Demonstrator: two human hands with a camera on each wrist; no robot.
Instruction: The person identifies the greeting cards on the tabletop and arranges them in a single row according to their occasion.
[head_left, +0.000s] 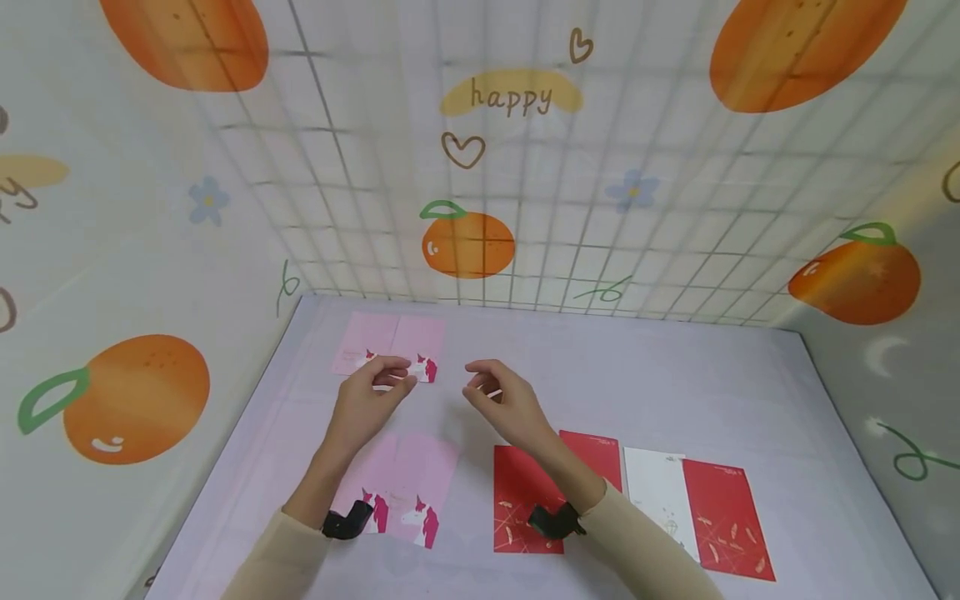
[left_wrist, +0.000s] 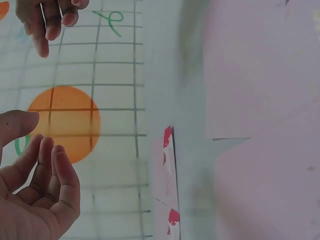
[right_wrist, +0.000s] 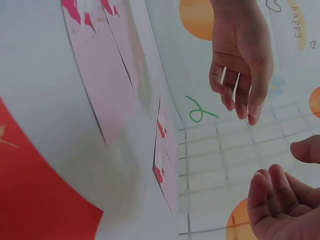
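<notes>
Pink cards [head_left: 423,467] lie flat on the pale table [head_left: 675,375] in two pairs. One pair is near the person, partly under the left arm in the head view, and the far pair [head_left: 416,333] is close to the back left corner. Each pair has white unicorns with red hair along its near edge. The left hand [head_left: 367,400] is up in the air, and its fingers cross the bottom edge of the far pair in the head view. Its fingers are bent a little, with the thumb and fingertips apart. The right hand [head_left: 510,408] is up too, facing the left one, with a gap between them. Its thumb and fingertips are also apart, and its fingers curve softly. Two red cards [head_left: 517,479] lie below the right arm. Beside them is a white card [head_left: 652,483], touching another red card [head_left: 723,517] on its right.
</notes>
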